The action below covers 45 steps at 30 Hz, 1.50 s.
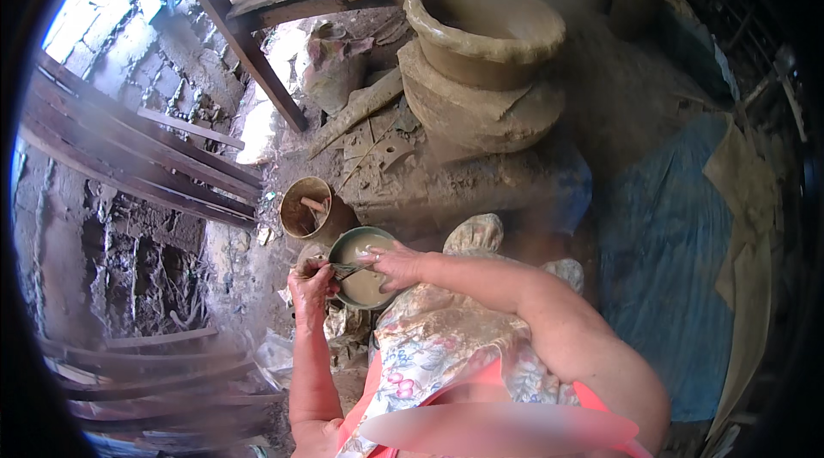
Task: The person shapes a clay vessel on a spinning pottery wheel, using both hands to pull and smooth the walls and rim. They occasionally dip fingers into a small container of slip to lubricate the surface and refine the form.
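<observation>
A round green-rimmed basin (368,304) of cloudy, clay-coloured liquid stands close in front of my body. At its left rim, my left hand (311,280) is closed on a thin, limp, dark greenish strip (347,270), perhaps cloth. The strip stretches over the liquid toward my right hand (396,266). That hand reaches over the basin from the right, its wet, clay-smeared fingers apart; whether they touch the strip's end I cannot make out. A brown bucket (340,219) with stick-like pieces inside stands just beyond the basin.
Farther off, a large wet clay pot (485,65) with a wavy rim rests on a rounded clay-covered base (481,115). A wooden beam (249,42) slants down at the left, near stacked planks (146,145). Blue sheeting (665,269) covers ground on the right.
</observation>
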### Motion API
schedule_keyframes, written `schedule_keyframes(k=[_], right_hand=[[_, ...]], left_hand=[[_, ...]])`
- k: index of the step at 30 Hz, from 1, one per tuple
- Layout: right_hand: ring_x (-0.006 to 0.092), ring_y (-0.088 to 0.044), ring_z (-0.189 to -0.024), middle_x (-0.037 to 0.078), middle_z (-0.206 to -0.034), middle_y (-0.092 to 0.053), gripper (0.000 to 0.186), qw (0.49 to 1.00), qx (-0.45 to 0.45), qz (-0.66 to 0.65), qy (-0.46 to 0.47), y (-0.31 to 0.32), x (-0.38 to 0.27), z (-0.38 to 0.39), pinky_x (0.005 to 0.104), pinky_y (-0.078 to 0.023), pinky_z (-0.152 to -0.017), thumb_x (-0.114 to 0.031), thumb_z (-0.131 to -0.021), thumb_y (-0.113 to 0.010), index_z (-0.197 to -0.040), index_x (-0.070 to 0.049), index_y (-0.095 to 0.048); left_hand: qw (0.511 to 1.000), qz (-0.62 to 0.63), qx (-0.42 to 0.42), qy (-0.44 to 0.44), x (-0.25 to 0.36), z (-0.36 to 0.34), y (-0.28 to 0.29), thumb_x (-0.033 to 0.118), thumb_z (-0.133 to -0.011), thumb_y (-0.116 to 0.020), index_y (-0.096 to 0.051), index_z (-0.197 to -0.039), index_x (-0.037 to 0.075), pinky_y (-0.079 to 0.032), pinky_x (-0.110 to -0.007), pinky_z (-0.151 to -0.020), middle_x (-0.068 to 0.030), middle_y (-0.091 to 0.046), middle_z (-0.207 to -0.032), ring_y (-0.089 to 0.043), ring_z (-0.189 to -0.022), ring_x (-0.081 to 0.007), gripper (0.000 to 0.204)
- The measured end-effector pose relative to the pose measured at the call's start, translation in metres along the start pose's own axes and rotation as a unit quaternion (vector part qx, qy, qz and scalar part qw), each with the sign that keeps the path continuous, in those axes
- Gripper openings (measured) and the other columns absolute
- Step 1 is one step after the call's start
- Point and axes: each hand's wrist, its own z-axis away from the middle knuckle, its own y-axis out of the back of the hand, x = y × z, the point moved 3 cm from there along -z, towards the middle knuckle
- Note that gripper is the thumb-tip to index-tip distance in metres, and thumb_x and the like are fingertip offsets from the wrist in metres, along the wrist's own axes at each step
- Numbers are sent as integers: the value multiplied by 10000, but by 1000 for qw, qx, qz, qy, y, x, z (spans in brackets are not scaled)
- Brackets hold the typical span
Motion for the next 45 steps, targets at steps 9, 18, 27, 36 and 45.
schedule_keyframes(k=[9, 18, 27, 36, 45], right_hand=[[330, -172, -1320, 124, -1417, -242, 581, 991, -119, 32, -46, -15, 10, 0, 582, -193, -1002, -440, -762, -551, -1221, -87, -502], [342, -177, -1314, 155, -1420, -218, 548, 1000, -22, -18, 5, -2, -5, -5, 529, -222, -1011, -401, -729, -588, -1202, -130, -526], [267, -247, -1296, 46, -1332, -390, 495, 994, 23, -58, 94, 11, -10, -12, 457, -277, -972, -314, -691, -652, -1115, -74, -565], [361, -161, -1317, 93, -1433, -208, 509, 998, -61, -25, -7, 1, 3, -7, 547, -224, -995, -392, -709, -625, -1102, -72, -582], [353, -65, -1337, 174, -1453, -20, 775, 996, -34, -14, 87, -2, -24, -6, 573, -165, -1018, -369, -604, -717, -1285, -141, -425]], left_hand=[[760, -643, 26, -85, -69, -25, -4, 137, -773, -543, -456, -995, 40, -482, -482, -643, -218, -615, -728, -612, -700, -383, 258], [742, -640, -48, -195, -58, -16, -21, 59, -710, -551, -563, -812, 78, -477, -410, -658, -108, -599, -779, -601, -782, -303, 104], [795, -523, -52, -302, 25, 9, -21, 118, -720, -614, -592, -799, 90, -455, -400, -617, -104, -570, -756, -574, -720, -312, 87], [785, -548, 14, -289, 42, 9, -5, 130, -780, -585, -546, -906, 61, -456, -400, -583, -142, -593, -785, -582, -668, -334, 148], [988, -141, 59, -22, -69, -38, -21, 30, -772, -572, -388, -1130, -30, -427, -272, -357, -149, -573, -806, -548, -468, -172, 407]])
